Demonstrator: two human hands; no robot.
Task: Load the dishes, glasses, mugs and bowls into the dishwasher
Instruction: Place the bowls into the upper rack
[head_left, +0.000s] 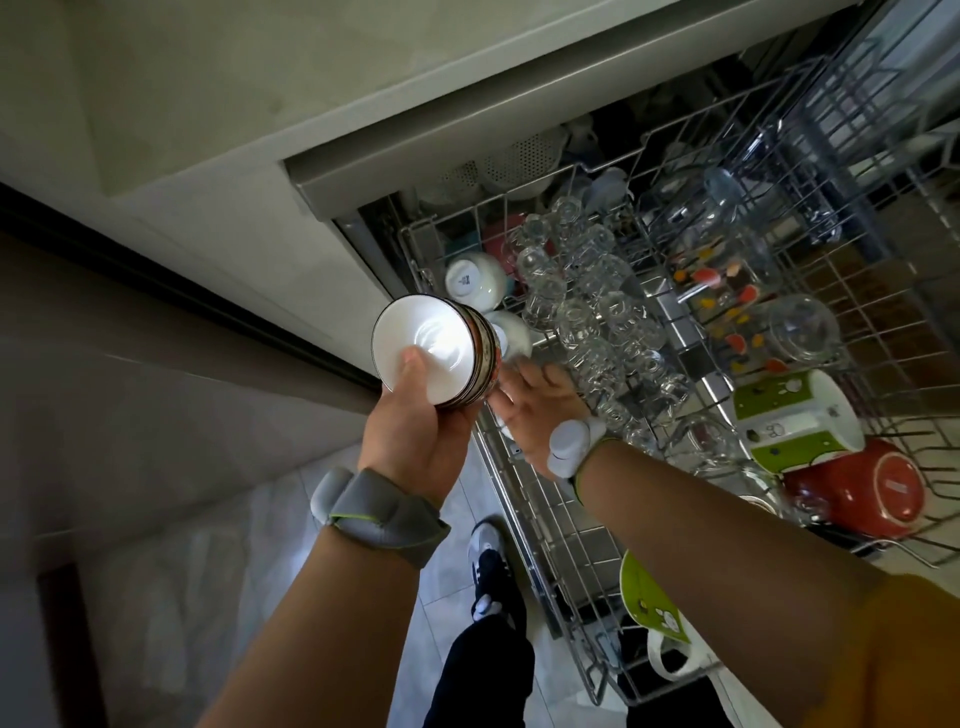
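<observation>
The left grip (415, 431) curls round a stack of bowls (434, 351), thumb inside the white top bowl, holding it tilted above the left edge of the pulled-out upper rack (524, 499). The right grip (535, 410) reaches over that edge toward the stack, fingers relaxed and straight, holding nothing. In the rack, two white bowls (475, 280) sit upside down near the stack, rows of clear glasses (587, 291) run down the middle, and a green-and-white mug (795, 421) lies beside a red bowl (862, 488) at the right.

2 green mugs (795, 415), perhaps 3 bowls (475, 280)
</observation>
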